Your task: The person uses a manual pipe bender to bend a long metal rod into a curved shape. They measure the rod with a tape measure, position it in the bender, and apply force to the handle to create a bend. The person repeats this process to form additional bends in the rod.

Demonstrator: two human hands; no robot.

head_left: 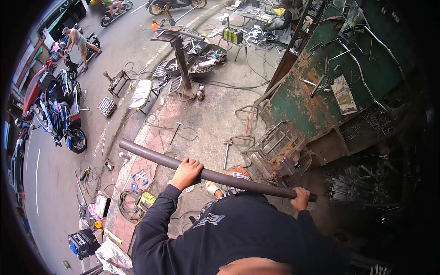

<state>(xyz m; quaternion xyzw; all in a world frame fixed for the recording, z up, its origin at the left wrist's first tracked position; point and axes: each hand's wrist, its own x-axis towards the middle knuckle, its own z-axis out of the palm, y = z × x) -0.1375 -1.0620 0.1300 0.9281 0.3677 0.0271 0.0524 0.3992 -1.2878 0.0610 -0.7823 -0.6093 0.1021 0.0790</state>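
A long, dark grey-brown pipe [238,182] lies across in front of my body, its far left end raised out toward the road side. My left hand [187,174] is wrapped round it near the middle. Close to its right end, my right hand [300,199] grips it too. Beyond the pipe, a hammer [226,156] lies on the concrete, and farther left is a T-shaped metal tool [176,132]. Beside the pipe's right half stands a rusty metal frame [279,151]. My sandalled foot [213,189] shows just below the pipe.
A green worktop [293,101] with bent tubes stands at the right. A metal post stand [181,64] and scrap-filled basins [201,66] are ahead. Cables [130,206] and tools litter the left ground. Motorcycles [57,110] stand on the road; a person [286,20] sits at the back.
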